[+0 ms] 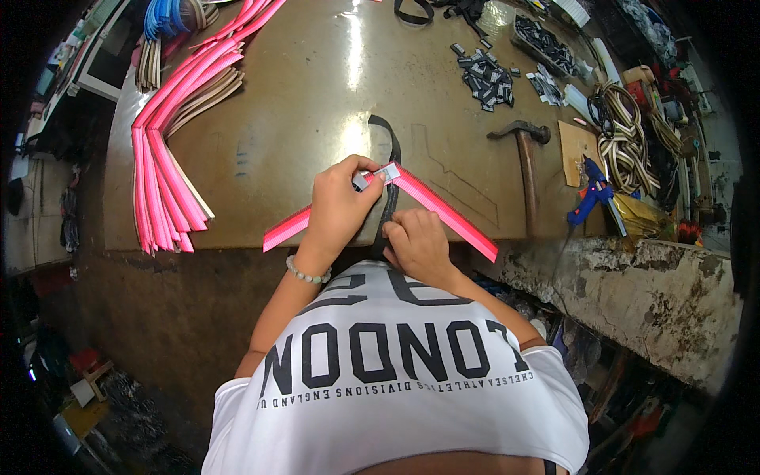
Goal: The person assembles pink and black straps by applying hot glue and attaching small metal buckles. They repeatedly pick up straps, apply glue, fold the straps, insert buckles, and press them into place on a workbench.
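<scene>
A pink strap (453, 212) with a dark red edge lies bent in a wide V near the table's front edge, its peak pointing away from me. A thin black strap (393, 142) crosses it at the peak, curling on the far side. My left hand (339, 199) pinches a small white-and-grey label (388, 173) at the crossing, thumb and forefinger pressed against the pink strap. Just below the peak, my right hand (419, 241) has its fingers curled closed on the black strap's near part. The strap's near end is hidden by my right hand and shirt.
A stack of bent pink straps (158, 166) lies left, beside blue and beige bundles. To the right are a hammer (529, 174), a blue glue gun (592, 192) and coiled beige straps (625, 150). Small black labels (487, 79) lie piled at the far right, near a filled tray (544, 43).
</scene>
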The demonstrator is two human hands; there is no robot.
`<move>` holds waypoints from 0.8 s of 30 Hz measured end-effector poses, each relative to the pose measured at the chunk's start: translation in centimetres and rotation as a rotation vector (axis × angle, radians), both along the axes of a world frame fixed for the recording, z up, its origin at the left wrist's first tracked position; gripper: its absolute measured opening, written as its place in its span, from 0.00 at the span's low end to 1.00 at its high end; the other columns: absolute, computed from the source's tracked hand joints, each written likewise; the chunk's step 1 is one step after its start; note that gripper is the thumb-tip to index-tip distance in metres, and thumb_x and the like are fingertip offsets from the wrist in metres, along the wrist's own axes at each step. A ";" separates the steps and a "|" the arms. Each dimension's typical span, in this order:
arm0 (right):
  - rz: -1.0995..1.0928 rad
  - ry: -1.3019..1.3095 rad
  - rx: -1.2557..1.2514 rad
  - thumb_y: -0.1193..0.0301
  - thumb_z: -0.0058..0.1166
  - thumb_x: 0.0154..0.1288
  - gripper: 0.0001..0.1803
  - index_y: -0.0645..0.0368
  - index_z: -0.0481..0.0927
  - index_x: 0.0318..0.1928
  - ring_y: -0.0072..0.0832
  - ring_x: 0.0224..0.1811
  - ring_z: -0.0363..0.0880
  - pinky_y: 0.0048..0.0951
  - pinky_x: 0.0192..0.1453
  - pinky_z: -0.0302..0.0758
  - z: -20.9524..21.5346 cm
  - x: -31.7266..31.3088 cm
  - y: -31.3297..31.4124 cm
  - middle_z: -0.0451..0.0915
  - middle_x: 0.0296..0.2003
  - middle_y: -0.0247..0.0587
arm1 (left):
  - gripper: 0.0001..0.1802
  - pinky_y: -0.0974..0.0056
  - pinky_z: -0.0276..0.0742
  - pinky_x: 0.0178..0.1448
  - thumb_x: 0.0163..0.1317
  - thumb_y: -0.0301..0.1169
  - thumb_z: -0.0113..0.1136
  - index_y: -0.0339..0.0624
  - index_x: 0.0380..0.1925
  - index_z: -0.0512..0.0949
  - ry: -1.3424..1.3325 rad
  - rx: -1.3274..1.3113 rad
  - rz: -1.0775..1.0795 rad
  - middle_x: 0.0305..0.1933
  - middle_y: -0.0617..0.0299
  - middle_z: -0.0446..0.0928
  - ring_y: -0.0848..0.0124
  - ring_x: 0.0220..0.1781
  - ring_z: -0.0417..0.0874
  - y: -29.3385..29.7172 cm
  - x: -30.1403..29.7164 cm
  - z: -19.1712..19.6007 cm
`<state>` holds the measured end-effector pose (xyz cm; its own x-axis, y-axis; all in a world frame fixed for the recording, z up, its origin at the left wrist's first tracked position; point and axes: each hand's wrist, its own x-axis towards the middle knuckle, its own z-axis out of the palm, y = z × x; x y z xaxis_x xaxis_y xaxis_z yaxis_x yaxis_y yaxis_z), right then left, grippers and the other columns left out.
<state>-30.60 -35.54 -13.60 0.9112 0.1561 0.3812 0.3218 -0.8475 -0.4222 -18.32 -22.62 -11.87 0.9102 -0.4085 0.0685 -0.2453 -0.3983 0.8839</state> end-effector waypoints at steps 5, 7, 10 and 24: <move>0.005 0.161 0.260 0.75 0.68 0.50 0.23 0.60 0.73 0.47 0.42 0.39 0.76 0.36 0.40 0.75 1.3 0.9 -1.7 0.72 0.41 0.44 | 0.09 0.68 0.72 0.33 0.57 0.29 0.69 0.35 0.35 0.83 -0.028 -0.053 0.005 0.26 0.57 0.81 0.75 0.26 0.74 -0.1 -0.1 0.2; 0.029 0.101 0.222 0.77 0.65 0.54 0.18 0.62 0.76 0.46 0.39 0.37 0.78 0.34 0.38 0.77 2.7 2.8 -3.2 0.73 0.40 0.47 | 0.08 0.67 0.73 0.34 0.57 0.28 0.68 0.35 0.35 0.84 -0.043 -0.055 -0.009 0.28 0.56 0.82 0.74 0.27 0.76 -0.1 -0.1 0.2; 0.104 0.120 0.270 0.81 0.60 0.60 0.12 0.66 0.78 0.45 0.34 0.36 0.82 0.30 0.38 0.79 3.5 6.1 -5.6 0.77 0.38 0.47 | 0.08 0.61 0.75 0.37 0.58 0.26 0.66 0.34 0.36 0.83 -0.051 -0.048 -0.042 0.31 0.49 0.82 0.60 0.29 0.81 0.0 -0.2 0.2; 0.042 0.225 0.454 0.82 0.58 0.60 0.08 0.65 0.81 0.41 0.23 0.24 0.82 0.24 0.29 0.81 1.0 9.9 -7.2 0.81 0.32 0.40 | 0.11 0.58 0.76 0.33 0.60 0.35 0.67 0.41 0.39 0.83 -0.182 0.075 -0.024 0.29 0.52 0.80 0.59 0.27 0.81 -0.4 -0.8 -0.2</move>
